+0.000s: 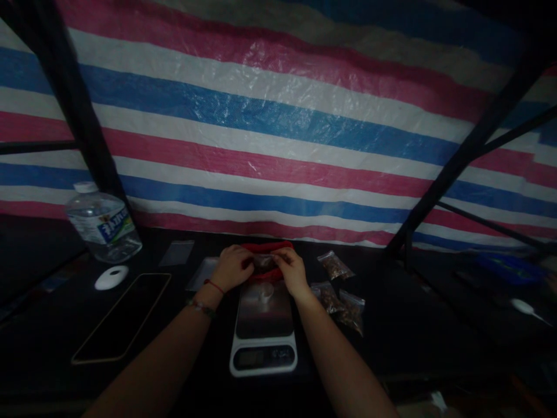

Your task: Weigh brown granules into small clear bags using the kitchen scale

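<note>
Across the dark tabletop (404,307) I see a white scale (264,325), a red container (270,276) at its far end. There my left hand (235,265) and right hand (291,267) pinch a small clear bag (263,263) between their fingers (282,258).
</note>
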`<action>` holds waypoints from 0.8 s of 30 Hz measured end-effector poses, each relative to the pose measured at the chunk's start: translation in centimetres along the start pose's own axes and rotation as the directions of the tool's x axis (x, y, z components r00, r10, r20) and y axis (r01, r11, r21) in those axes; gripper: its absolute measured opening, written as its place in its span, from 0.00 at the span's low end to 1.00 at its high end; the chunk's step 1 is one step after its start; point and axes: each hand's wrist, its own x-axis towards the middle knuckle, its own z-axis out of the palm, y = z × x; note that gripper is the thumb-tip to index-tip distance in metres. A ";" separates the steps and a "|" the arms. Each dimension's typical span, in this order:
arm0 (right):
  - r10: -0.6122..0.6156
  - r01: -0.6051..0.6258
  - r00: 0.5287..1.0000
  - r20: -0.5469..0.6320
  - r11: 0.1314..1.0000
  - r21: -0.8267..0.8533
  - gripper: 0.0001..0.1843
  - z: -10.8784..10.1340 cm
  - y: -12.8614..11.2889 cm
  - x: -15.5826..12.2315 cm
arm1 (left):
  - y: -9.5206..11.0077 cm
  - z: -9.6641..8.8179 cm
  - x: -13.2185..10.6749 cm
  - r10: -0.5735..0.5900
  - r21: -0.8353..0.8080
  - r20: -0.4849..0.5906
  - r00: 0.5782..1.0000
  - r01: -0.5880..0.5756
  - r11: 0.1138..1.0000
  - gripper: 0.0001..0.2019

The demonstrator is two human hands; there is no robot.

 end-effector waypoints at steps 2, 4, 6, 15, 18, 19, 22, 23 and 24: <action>0.035 -0.035 0.999 0.002 0.997 0.066 0.06 0.1 0.2 -0.1 | -0.1 0.1 0.0 -0.020 0.006 0.005 1.000 0.020 1.000 0.07; 0.053 -0.053 0.999 0.007 0.993 0.110 0.07 0.2 0.5 -0.1 | -0.2 0.0 -0.1 -0.043 -0.006 -0.014 0.999 0.042 0.999 0.07; 0.063 -0.064 0.998 0.009 0.988 0.141 0.08 0.4 1.0 -0.1 | 0.0 -0.1 -0.2 -0.029 -0.027 -0.008 1.000 0.029 0.999 0.08; 0.084 -0.079 0.996 -0.010 0.969 0.235 0.09 0.9 2.4 0.0 | 0.7 -0.1 0.0 0.040 -0.028 0.057 0.998 -0.039 0.999 0.08; 0.107 -0.098 0.994 -0.022 0.966 0.240 0.10 0.6 2.4 0.1 | 0.2 0.0 0.1 -0.014 0.046 0.009 1.000 0.013 0.999 0.10; 0.111 -0.102 0.994 -0.024 0.964 0.244 0.10 0.6 2.3 0.1 | 0.1 -0.1 0.1 -0.036 0.075 -0.011 0.999 0.037 0.996 0.10; 0.111 -0.103 0.994 -0.017 0.964 0.246 0.09 0.3 2.0 0.2 | -0.1 -0.6 0.1 -0.090 0.156 -0.086 0.992 0.103 0.982 0.11; 0.112 -0.106 0.994 -0.012 0.964 0.246 0.09 0.3 1.9 0.2 | -0.2 -0.8 0.1 -0.097 0.171 -0.115 0.989 0.116 0.978 0.12; 0.114 -0.109 0.993 -0.006 0.963 0.247 0.09 0.3 1.8 0.2 | -0.2 -0.9 0.0 -0.099 0.180 -0.141 0.985 0.124 0.976 0.12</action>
